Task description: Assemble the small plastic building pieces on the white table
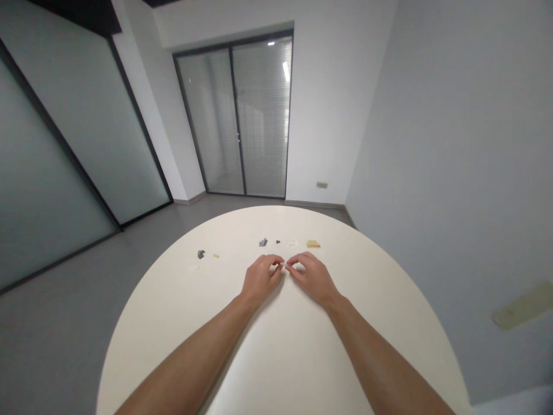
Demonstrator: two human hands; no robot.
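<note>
Over the middle of the white round table [276, 346], my left hand [262, 275] and my right hand [311, 276] meet fingertip to fingertip. Both are closed in a pinch on a small white piece [284, 264], mostly covered by the fingers; its exact kind is too small to make out. Just beyond my hands lie small grey pieces [263, 242], a little dark piece [278, 241], faint white pieces [292, 243] and a stack of yellow pieces [313, 244].
Toward the table's left side are a dark grey piece [201, 253], a small yellow piece [216, 255] and a thin white piece [197, 267]. A glass door [235, 115] with blinds stands beyond the table. A plain wall [453, 144] rises at the right.
</note>
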